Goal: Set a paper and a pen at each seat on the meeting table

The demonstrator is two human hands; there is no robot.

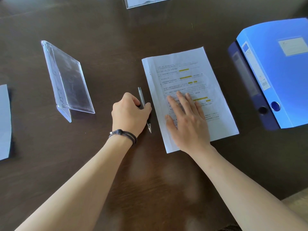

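Note:
A printed white paper [183,77] with yellow highlighted lines lies on the dark wooden table [116,47]. My right hand [186,120] rests flat on the paper's lower half, fingers straight. Just left of the paper lies a clear pen [141,95] with its tip pointing toward me. My left hand [129,114] pinches the pen's middle between thumb and fingers, and the pen lies on the table, parallel to the paper's left edge.
A clear acrylic name stand [66,80] stands to the left. Two blue file boxes [275,72] lie at the right. Another sheet [5,120] shows at the left edge, and a second clear stand [146,1] at the far side.

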